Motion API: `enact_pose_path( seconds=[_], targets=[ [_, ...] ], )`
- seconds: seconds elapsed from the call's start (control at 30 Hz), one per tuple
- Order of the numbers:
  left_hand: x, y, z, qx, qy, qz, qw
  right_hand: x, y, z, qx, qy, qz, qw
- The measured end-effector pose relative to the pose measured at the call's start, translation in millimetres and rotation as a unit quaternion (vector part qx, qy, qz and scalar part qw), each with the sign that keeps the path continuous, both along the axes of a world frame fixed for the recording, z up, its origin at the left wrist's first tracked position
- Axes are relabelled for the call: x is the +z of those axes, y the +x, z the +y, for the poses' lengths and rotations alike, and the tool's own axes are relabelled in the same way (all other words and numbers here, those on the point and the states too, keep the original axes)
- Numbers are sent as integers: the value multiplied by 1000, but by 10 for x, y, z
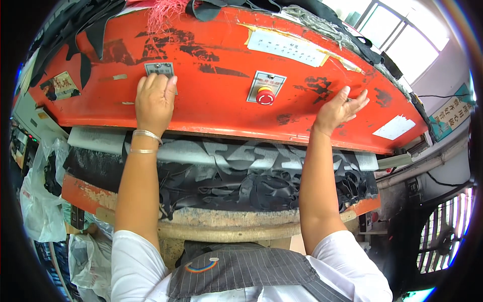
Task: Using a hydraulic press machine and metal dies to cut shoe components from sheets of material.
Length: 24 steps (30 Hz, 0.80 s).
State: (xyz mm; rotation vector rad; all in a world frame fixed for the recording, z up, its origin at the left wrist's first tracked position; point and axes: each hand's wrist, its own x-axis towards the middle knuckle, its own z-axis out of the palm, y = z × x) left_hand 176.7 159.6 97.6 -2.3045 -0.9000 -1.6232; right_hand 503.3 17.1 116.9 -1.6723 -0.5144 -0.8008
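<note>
A wide red machine front with worn, scraped paint spans the view before me. My left hand is raised to it, fingers curled against a small metal label plate; whatever lies under them is hidden. Farther right, my right hand is lifted close to the red panel, its fingers spread, with a small dark spot showing among them. Between the hands, a red emergency stop button with a yellow collar sits on another metal plate. Below the panel, cut black sheet scraps lie heaped on the machine bed.
Dark offcuts and pink strands hang over the machine's top. A pale slab lies under the red front, above a worn wooden edge. Plastic bags hang at left. A barred fan stands at right.
</note>
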Motion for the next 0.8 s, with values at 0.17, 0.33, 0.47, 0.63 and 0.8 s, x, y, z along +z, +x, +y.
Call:
enact_pose_path(
  seconds=[0.17, 0.33, 0.47, 0.63, 0.8],
  targets=[
    [183, -295, -712, -140, -164, -21, 976, -163, -274, -762, 255, 43, -43, 965],
    [-839, -527, -2030, -242, -392, 210, 862, -929, -1279, -1858, 530, -409, -196, 717],
    [-1268, -578, -2724, -217, -367, 242, 872, -1298, -1760, -2462, 516, -542, -130, 650],
    [-1293, -428, -2928, -141, -350, 203, 904, -1391, -1786, -2452, 468, -530, -136, 694],
    [-1367, -396, -2835, -138, -333, 175, 916, -1325, -1633, -2295, 491, -568, -143, 645]
  ],
)
